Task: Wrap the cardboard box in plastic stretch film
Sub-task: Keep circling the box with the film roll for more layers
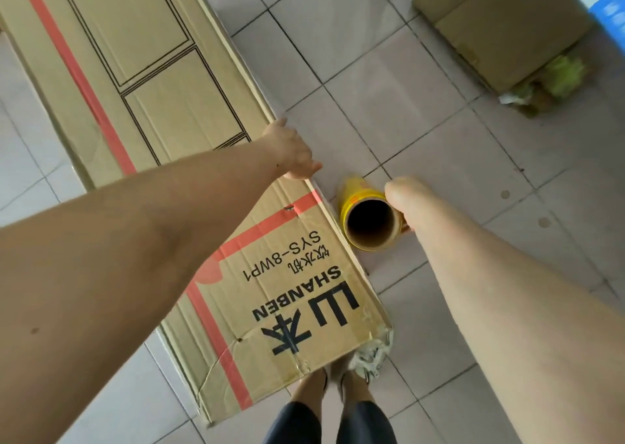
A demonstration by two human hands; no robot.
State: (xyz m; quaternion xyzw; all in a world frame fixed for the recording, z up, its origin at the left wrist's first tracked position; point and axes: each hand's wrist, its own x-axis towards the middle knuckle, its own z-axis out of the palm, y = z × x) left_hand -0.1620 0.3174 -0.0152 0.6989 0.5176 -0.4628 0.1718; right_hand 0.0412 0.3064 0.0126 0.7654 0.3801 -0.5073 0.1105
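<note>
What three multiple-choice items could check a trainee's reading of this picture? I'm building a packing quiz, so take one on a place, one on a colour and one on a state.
1. Where is the stretch film roll?
A. on top of the cardboard box
B. beside the box's long edge, above the tiled floor
C. inside the far box

2. What colour are the stripes on the cardboard box?
A. red
B. green
C. blue

3. What is the left hand doing?
A. gripping the roll
B. hanging idle
C. resting on the box's edge

Answers: 1 B, the right hand holds the roll just off the box's edge, over the floor. 2 A, red bands run along the box. 3 C, the left hand lies on the box's rim.
</note>
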